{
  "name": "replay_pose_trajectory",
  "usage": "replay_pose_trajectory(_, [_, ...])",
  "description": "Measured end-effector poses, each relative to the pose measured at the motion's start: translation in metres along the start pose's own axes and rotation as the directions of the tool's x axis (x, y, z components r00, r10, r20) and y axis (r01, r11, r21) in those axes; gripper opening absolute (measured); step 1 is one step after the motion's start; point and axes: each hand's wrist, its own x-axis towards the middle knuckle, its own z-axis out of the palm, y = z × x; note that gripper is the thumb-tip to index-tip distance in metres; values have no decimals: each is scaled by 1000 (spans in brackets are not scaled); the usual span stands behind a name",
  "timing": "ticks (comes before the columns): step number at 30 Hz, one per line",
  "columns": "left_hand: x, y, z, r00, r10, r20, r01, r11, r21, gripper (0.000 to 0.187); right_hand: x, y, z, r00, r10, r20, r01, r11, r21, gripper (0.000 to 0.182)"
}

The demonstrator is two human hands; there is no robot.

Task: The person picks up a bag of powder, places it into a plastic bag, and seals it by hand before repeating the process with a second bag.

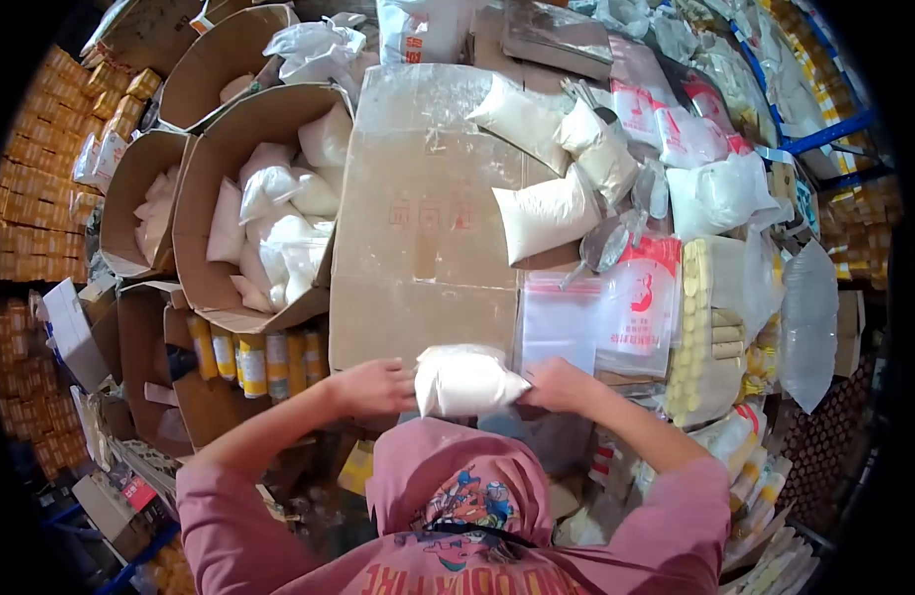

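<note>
Cardboard-topped bench (408, 288): white bag (465, 384) at near edge. Right hand (560, 385) fingers pinch its right corner; left hand (373, 387) at its left end, grip can't tell. Open carton (198, 223) along left edge.

A packing spot in a crowded storeroom or small warehouse.
Plump, pale-filled bags (542, 220) and a scoop (604, 245) lie along the right side of the cardboard-topped tabletop (418, 268), with flat printed bags (644, 297) by its near right corner. Open cartons (202, 203) of more filled bags line its left edge. Orange-taped boxes (33, 208) stand stacked at far left; blue shelf framing (829, 132) shows at far right.
</note>
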Motion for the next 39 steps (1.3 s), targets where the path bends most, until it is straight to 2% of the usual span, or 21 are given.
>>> replay_pose_trajectory(2, [6, -15, 43, 995, 65, -79, -64, 998, 21, 21, 16, 8, 4, 988, -100, -120, 91, 993, -78, 14])
replay_pose_trajectory(5, [-2, -14, 38, 992, -25, 124, 32, 998, -58, 21, 10, 9, 11, 981, -48, -190, 31, 996, -89, 12])
replay_pose_trajectory(11, [0, -7, 33, 961, -141, 238, 134, 990, 47, 20, 19, 2, 2, 980, 10, -201, -26, 997, -79, 9])
replay_pose_trajectory(14, [4, -4, 41, 960, -250, 125, 231, 962, 146, 23, 24, -2, 6, 979, 100, -180, -112, 992, -63, 9])
replay_pose_trajectory(17, [8, 0, 45, 938, -343, 46, 332, 929, 163, 32, 32, -3, 8, 956, 69, -285, -73, 997, -2, 8])
replay_pose_trajectory(20, [21, 2, 60, 933, -345, -104, 356, 925, 130, 41, 44, -12, 10, 952, 69, -297, -71, 997, 6, 11])
replay_pose_trajectory(21, [27, 2, 66, 958, -259, -126, 281, 935, 218, 44, 51, -16, 14, 961, 146, -233, -153, 988, -12, 12])
replay_pose_trajectory(23, [47, 8, 85, 952, -305, -30, 305, 929, 210, 43, 63, -26, 29, 948, 301, -103, -308, 949, -60, 14])
replay_pose_trajectory(24, [55, 13, 92, 945, -327, 17, 316, 926, 206, 43, 63, -30, 38, 934, 348, -80, -352, 935, -37, 13])
replay_pose_trajectory(25, [59, 17, 94, 901, -431, -50, 430, 871, 237, 40, 63, -34, 45, 918, 393, -58, -394, 919, -17, 13])
replay_pose_trajectory(26, [57, 16, 92, 854, -520, 6, 510, 840, 186, 39, 65, -31, 49, 899, 437, -41, -437, 899, -3, 13])
replay_pose_trajectory(28, [54, 13, 90, 739, -659, 137, 653, 751, 91, 37, 61, -18, 52, 834, 541, 111, -550, 831, 82, 12])
replay_pose_trajectory(29, [48, 9, 99, 736, -674, 70, 673, 739, 40, 36, 57, -16, 55, 789, 581, 199, -608, 785, 121, 13])
replay_pose_trajectory(32, [48, 7, 99, 713, -687, 141, 691, 723, 24, 34, 53, -14, 58, 807, 581, 104, -589, 804, 81, 13])
replay_pose_trajectory(33, [49, 4, 95, 703, -676, 219, 684, 728, 48, 28, 53, -13, 55, 770, 622, 144, -638, 754, 157, 10])
replay_pose_trajectory(36, [37, -5, 87, 770, -604, 204, 610, 791, 38, 21, 44, 5, 45, 891, 449, 70, -443, 823, 355, 9])
replay_pose_trajectory(39, [22, 0, 84, 830, -539, 146, 549, 835, -41, 9, 39, -6, 40, 845, 528, -87, -391, 721, 572, 9])
